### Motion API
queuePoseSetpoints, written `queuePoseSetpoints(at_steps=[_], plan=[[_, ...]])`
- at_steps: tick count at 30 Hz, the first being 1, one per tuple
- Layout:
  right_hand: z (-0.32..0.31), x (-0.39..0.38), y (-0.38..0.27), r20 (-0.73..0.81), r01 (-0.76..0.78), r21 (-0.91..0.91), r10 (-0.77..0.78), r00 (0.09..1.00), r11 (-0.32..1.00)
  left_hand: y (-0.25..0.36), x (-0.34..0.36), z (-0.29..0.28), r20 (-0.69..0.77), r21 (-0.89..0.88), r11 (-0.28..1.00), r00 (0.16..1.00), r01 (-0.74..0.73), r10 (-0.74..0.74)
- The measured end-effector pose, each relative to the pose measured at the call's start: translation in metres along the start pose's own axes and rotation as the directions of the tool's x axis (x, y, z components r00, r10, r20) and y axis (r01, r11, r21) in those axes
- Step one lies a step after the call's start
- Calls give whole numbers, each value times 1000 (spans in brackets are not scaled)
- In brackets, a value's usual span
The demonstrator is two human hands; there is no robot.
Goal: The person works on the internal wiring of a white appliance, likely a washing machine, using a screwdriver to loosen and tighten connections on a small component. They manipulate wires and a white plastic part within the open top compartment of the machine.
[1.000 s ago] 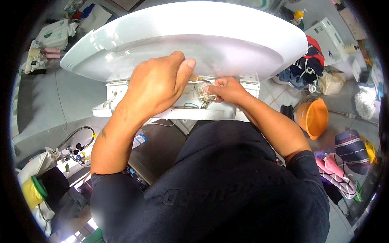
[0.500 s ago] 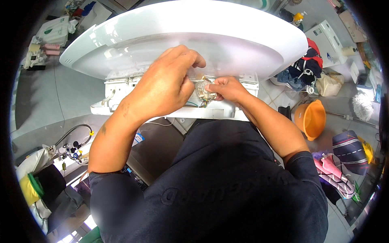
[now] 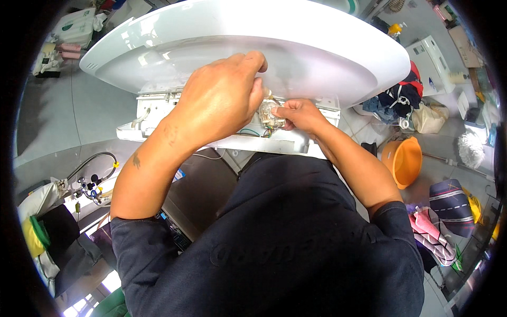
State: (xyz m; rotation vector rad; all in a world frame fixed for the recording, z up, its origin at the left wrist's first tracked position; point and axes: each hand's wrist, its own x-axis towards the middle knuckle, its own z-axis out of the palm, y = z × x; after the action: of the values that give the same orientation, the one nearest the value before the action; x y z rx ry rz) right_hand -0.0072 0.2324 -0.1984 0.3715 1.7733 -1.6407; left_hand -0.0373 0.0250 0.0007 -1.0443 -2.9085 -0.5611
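A clear plastic part with coloured wires [image 3: 270,117] sits over the open strip of a white casing [image 3: 264,142]. My right hand [image 3: 302,115] pinches its right side between thumb and fingers. Just to the left and above, my left hand [image 3: 224,92] is closed, its index finger and thumb curled toward each other; whatever they hold, if anything, is hidden behind the hand. A small pale and orange bit [image 3: 268,95] shows beside that thumb. Beyond both hands rises a large glossy white curved panel [image 3: 253,31], standing up along the far side of the casing.
On the right stand an orange basin [image 3: 406,161], a clothes pile [image 3: 393,103] and a white box [image 3: 430,63]. Pink cloth [image 3: 428,227] lies lower right. At left are a gauge set with a black hose [image 3: 94,187] and a dark brown surface [image 3: 203,182] below the casing.
My left hand has shifted slightly up and right, its thumb rising from beside the clear part toward the index finger. My right hand keeps its pinch on the clear part.
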Motion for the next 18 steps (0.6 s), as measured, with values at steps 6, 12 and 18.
queuePoseSetpoints(at_steps=[6, 12, 18], plan=[[3, -2, -1, -2, 28, 39, -28, 1000, 999, -6, -6, -5, 63, -123, 989, 994, -82, 90], [4, -6, -4, -13, 37, 18, -37, 999, 999, 1, -5, 0, -39, -156, 987, 999, -35, 29], [5, -8, -5, -24, 50, 21, -50, 998, 999, 1, 0, -8, 118, 38, 996, 989, 81, -85]])
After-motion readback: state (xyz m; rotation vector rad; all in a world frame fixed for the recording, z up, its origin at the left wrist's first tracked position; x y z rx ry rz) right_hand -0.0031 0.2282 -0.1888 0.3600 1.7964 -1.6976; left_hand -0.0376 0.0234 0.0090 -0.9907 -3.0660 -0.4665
